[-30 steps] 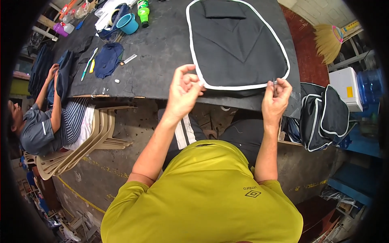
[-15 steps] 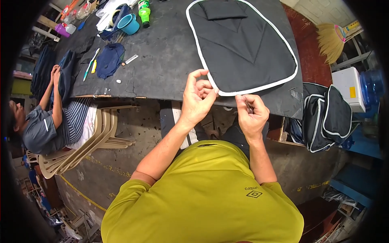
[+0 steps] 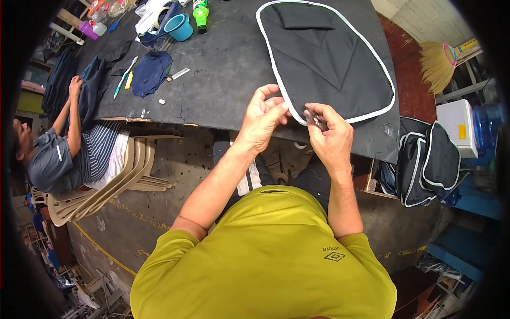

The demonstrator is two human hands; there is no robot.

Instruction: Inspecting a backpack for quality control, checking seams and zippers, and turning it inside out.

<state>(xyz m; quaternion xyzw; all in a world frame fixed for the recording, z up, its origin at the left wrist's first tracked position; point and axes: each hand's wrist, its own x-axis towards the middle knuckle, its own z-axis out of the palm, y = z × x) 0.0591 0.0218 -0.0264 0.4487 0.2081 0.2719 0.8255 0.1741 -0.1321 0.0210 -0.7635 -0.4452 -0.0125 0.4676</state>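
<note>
My left hand (image 3: 263, 118) pinches the black panel (image 3: 340, 66) at the worktop's (image 3: 223, 80) near edge, toward the right corner, while my right hand (image 3: 333, 135) grips a small dark tool (image 3: 316, 120).

From where I stand: one head view, left fisheye camera on the wearer's head, looking down and forward. Nearest, lower centre: the yellow-green cloth shirt (image 3: 260, 250). Mid-picture, farther off: bare left hand (image 3: 264, 118), bare right hand (image 3: 330, 135). Beyond, top: the wide matte-black table (image 3: 218, 80). Upright; straight edges curve, corners go black.
</note>
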